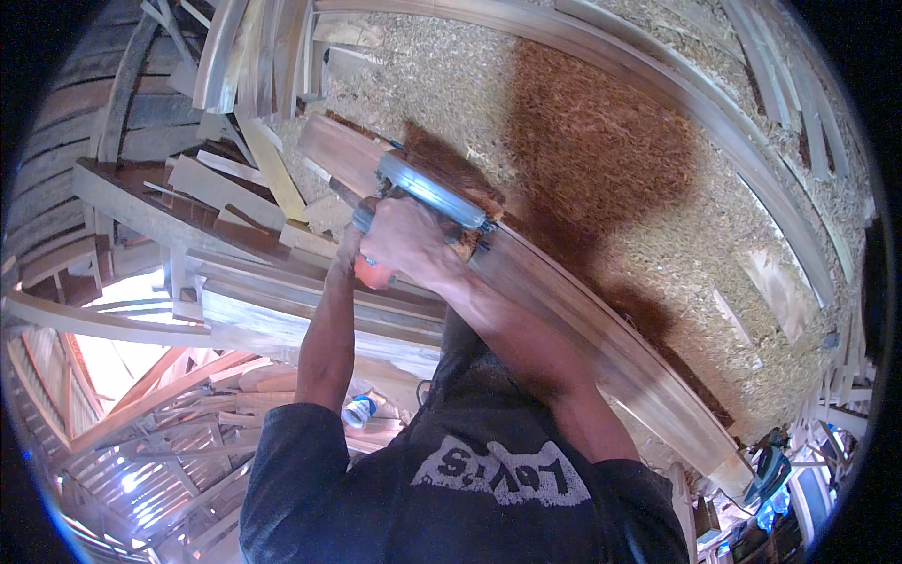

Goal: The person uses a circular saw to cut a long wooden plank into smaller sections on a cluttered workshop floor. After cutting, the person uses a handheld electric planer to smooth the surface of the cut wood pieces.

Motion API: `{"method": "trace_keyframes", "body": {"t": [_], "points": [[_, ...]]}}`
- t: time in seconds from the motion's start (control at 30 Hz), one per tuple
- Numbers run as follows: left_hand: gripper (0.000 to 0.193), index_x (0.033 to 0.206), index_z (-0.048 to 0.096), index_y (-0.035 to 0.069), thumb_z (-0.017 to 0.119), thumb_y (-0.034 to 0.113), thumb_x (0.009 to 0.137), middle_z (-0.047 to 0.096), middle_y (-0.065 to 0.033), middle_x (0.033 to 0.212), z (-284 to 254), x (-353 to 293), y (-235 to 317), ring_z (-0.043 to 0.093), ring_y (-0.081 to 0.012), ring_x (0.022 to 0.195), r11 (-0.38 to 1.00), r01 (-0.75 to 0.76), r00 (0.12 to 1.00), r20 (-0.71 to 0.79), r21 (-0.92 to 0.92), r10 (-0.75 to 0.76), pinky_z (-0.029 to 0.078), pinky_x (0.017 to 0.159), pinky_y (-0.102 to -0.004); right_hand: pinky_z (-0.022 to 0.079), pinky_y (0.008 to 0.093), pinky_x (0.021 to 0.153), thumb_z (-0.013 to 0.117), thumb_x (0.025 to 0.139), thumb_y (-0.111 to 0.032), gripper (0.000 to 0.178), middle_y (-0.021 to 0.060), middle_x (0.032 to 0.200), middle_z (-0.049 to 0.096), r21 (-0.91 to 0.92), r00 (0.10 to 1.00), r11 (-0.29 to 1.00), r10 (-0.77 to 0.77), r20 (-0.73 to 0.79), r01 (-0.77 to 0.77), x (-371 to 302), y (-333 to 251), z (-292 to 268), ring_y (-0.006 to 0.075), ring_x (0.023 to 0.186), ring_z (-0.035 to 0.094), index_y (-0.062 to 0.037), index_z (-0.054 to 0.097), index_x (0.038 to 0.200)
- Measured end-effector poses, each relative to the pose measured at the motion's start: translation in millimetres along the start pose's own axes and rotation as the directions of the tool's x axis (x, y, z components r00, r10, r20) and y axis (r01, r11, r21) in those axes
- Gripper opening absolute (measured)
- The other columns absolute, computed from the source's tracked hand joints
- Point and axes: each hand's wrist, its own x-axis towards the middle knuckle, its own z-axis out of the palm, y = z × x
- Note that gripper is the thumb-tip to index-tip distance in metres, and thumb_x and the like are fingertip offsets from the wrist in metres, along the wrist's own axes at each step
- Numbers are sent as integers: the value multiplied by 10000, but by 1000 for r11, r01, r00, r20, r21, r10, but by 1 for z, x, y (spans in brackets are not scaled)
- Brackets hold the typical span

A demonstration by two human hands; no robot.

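Note:
A power tool with a long silver-blue housing and an orange-red part rests on a long wooden plank. Its exact kind is blurred and partly covered. My right hand is closed around the tool's grip, slightly smeared by motion. Close against it, my left hand is closed on the tool's near-left side, its fingers largely hidden behind the right hand and the tool. The plank runs diagonally from upper left to lower right, and its far-left end sticks out past the tool.
Wood shavings cover the ground beyond the plank. Cut boards and offcuts lie at the left, and stacked planks lie nearer. A long curved-looking board borders the right. Another teal power tool sits by the plank's near end. A white-and-blue container is below my left forearm.

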Motion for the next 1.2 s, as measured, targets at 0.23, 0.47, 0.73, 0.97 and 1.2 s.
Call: {"method": "trace_keyframes", "body": {"t": [0.23, 0.47, 0.73, 0.97, 1.2], "points": [[582, 1263, 660, 23, 705, 510, 946, 730, -107, 1049, -15, 15, 11, 709, -212, 915, 999, -44, 999, -15, -4, 44, 583, 815, -358, 595, 495, 854, 640, 715, -137, 312, 316, 850, 721, -38, 997, 998, 60, 51, -58, 17, -17, -3, 444, 876, 747, 67, 770, 912], [610, 1270, 654, 13, 709, 522, 938, 728, -117, 1059, -31, 27, 24, 708, -224, 933, 996, -86, 996, -35, -4, 86, 579, 832, -363, 598, 499, 829, 655, 713, -150, 320, 321, 835, 718, -26, 999, 998, 49, 23, -49, 36, -19, 8, 446, 863, 747, 73, 768, 913], [643, 1279, 647, 0, 714, 535, 928, 726, -129, 1070, -48, 38, 33, 706, -238, 953, 994, -106, 993, -58, 0, 106, 574, 852, -369, 596, 489, 835, 664, 717, -162, 351, 317, 841, 719, -31, 999, 999, 22, 41, -21, 53, -26, 12, 447, 858, 746, 73, 757, 962], [671, 1286, 641, -10, 718, 546, 920, 725, -139, 1080, -61, 44, 40, 705, -250, 971, 993, -119, 990, -74, -3, 118, 570, 869, -373, 594, 502, 817, 657, 728, -167, 330, 311, 818, 710, -41, 999, 999, -31, 17, 32, 68, -26, 22, 448, 832, 739, 71, 748, 937], [699, 1294, 635, -21, 723, 558, 911, 723, -150, 1091, -70, 56, 51, 704, -263, 989, 992, -129, 989, -75, 5, 129, 566, 887, -378, 593, 511, 816, 652, 726, -176, 324, 315, 826, 709, -65, 998, 996, -56, 31, 58, 88, -24, 34, 451, 835, 737, 57, 747, 929]]}}
